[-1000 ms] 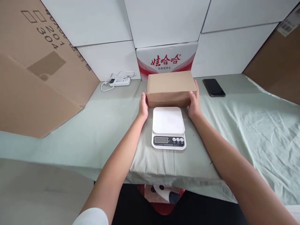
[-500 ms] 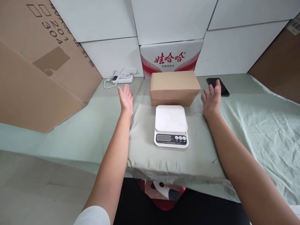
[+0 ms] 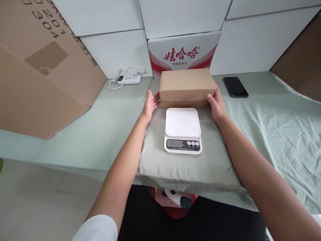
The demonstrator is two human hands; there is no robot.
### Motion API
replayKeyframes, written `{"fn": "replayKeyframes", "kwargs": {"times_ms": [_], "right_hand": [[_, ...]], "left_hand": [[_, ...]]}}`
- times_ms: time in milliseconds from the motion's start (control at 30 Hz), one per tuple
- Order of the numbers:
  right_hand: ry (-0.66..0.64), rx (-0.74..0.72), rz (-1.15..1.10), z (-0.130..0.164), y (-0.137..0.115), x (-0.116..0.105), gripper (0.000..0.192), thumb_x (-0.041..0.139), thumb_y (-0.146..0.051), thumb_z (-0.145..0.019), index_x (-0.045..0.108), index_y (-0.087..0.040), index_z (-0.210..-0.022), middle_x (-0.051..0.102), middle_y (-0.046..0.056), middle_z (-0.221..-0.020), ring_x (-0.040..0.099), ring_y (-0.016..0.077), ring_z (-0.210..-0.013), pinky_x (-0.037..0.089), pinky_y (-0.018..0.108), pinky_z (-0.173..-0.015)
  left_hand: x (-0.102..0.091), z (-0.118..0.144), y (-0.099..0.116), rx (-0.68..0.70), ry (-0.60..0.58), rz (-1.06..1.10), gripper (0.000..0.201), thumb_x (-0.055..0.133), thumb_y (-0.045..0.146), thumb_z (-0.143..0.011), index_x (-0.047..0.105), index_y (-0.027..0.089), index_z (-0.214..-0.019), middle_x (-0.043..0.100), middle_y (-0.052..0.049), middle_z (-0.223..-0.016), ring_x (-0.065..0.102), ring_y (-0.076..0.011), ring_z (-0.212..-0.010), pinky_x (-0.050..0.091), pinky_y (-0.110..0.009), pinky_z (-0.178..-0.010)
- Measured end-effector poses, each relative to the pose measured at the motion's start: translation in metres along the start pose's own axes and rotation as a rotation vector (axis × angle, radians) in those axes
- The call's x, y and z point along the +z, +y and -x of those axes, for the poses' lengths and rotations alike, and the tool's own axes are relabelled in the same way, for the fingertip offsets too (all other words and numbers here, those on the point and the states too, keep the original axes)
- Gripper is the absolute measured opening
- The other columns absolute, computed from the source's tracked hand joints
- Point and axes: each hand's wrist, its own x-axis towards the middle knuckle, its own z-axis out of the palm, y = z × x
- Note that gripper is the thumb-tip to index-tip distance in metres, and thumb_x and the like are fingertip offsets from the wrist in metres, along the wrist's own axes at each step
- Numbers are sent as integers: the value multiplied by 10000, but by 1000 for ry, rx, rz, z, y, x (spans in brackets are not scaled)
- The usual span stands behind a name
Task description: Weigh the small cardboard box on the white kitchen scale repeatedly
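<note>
both hands have come back in from the open, spread position of half a second ago and now are at the two ends of the brown cardboard box (image 3: 187, 87). the left hand (image 3: 150, 104) is at the left end of the box, fingers straight and fingertips touching or almost touching the lower corner; i cannot tell if it presses. the right hand (image 3: 216, 105) lies against the right end, fingers slightly curled on the corner. neither hand is closed around the box; it stays between the two open palms and rests on the worktop (image 3: 263, 120), which is covered with a pale green cloth. the box is in the upper centre of the frame, just behind the white digital scale (image 3: 183, 130), whose plate is bare. directly behind the box stands a white carton with red characters (image 3: 184, 52), leaning on white wall panels. at the upper left of centre a white power strip (image 3: 127, 79) with its cable lies on the cloth. a black phone (image 3: 235, 86) lies flat to the right of the box, near the right hand but apart. a large brown cardboard sheet (image 3: 40, 67) fills the upper left of the frame.
</note>
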Motion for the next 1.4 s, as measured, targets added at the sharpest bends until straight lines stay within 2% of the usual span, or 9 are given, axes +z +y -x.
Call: {"fn": "replayKeyframes", "kwargs": {"times_ms": [467, 600, 733, 833, 967, 1067, 1200, 1300, 1400], "right_hand": [[-10, -6, 57, 0, -13, 4, 925, 697, -946, -740, 665, -395, -1481, 642, 41, -1688, 413, 384, -1717, 280, 625, -1471], [-21, -13, 68, 1, -9, 4, 945, 699, -945, -754, 652, -386, -1515, 624, 47, -1706, 416, 380, -1717, 293, 602, -1471], [-43, -21, 56, -1, -2, 7, 1079, 666, -988, -746, 564, -364, -1621, 546, 50, -1774, 368, 396, -1744, 288, 622, -1470], [-25, -84, 40, -3, -16, 10, 1122, 635, -997, -766, 463, -400, -1700, 480, 22, -1820, 300, 388, -1776, 292, 626, -1472], [13, -231, 15, 12, -57, 5, 1110, 690, -940, -811, 365, -442, -1748, 381, -38, -1872, 170, 371, -1819, 207, 623, -1509], [-7, -287, 52, 43, -73, -4, 1114, 714, -919, -828, 298, -492, -1769, 345, -58, -1886, 225, 396, -1803, 221, 652, -1502], [53, -310, 146, 83, -55, -14, 1205, 655, -1002, -788, 213, -505, -1793, 243, -73, -1920, 238, 436, -1793, 220, 698, -1485], [101, -346, 164, 96, -34, -14, 1240, 648, -1010, -783, 179, -488, -1805, 144, -73, -1943, 207, 450, -1798, 191, 713, -1482], [86, -345, 149, 101, -25, -12, 1251, 656, -993, -797, 157, -465, -1816, 179, -23, -1941, 221, 452, -1795, 187, 728, -1472]], "left_hand": [[2, 1, 1, -8, -1, 31, 825, 311, 804, -1085, 687, 219, -1530, 663, -111, -1688, 472, -314, -1706, 361, -460, -1448], [-4, -4, -8, 16, -9, 12, 821, 310, 818, -1077, 703, 242, -1509, 692, -95, -1660, 479, -315, -1702, 364, -486, -1444], [-12, -19, -22, 90, -38, -50, 945, 417, 957, -962, 696, 240, -1512, 700, -132, -1643, 476, -365, -1701, 396, -548, -1418], [-13, -20, -17, 254, -60, -98, 1018, 484, 1027, -873, 705, 249, -1491, 699, -127, -1643, 464, -391, -1707, 402, -559, -1411], [-6, 24, 9, 483, -43, -100, 962, 492, 1001, -899, 717, 269, -1482, 684, -92, -1663, 483, -393, -1695, 401, -530, -1412], [1, 79, 16, 529, -37, -119, 858, 490, 926, -967, 726, 282, -1483, 699, -96, -1644, 495, -385, -1688, 435, -510, -1392], [6, 131, -1, 501, -39, -132, 810, 476, 855, -1018, 720, 257, -1506, 712, -131, -1625, 522, -388, -1667, 469, -518, -1367], [8, 142, -13, 463, -33, -134, 829, 476, 854, -1017, 703, 245, -1533, 682, -140, -1659, 540, -386, -1653, 460, -519, -1376], [8, 142, -17, 431, -19, -137, 822, 474, 850, -1021, 699, 252, -1539, 665, -138, -1679, 551, -382, -1645, 440, -533, -1388]]}}
